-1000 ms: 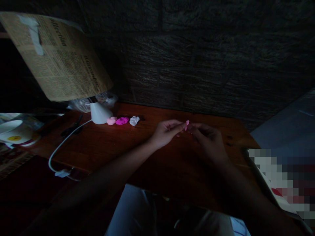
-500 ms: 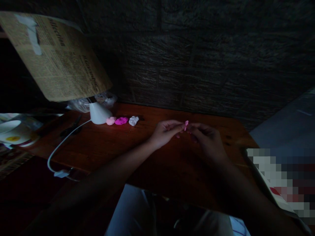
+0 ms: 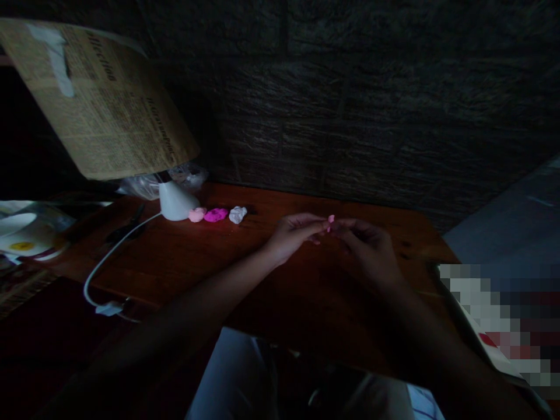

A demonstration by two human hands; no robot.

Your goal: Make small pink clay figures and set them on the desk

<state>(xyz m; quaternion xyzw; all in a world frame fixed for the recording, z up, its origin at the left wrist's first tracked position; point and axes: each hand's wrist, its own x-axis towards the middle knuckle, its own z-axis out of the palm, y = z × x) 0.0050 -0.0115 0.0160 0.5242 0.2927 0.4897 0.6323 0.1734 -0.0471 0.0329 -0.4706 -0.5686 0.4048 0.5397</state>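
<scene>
Above the wooden table, my left hand (image 3: 297, 233) and my right hand (image 3: 367, 242) meet, fingertips closed on a small piece of pink modelling clay (image 3: 331, 220). The left thumb and forefinger pinch it from one side, the right fingertips from the other. Fingers cover most of the piece, so its full shape is hidden. To the left, three lumps lie in a row on the table: light pink clay (image 3: 198, 214), bright magenta clay (image 3: 216, 215) and whitish clay (image 3: 238, 214).
A lamp with a newsprint shade (image 3: 118, 111) stands at the left on a white base (image 3: 175, 201), its white cord (image 3: 105, 256) hanging over the edge of the table (image 3: 184, 262). Dark scissors (image 3: 125, 227) and a white cup (image 3: 26, 233) are farther left. A dark brick wall (image 3: 328, 105) rises behind.
My fingers have shifted slightly around the pink clay, and less of it shows between them now. The lumps on the table have stayed in place.
</scene>
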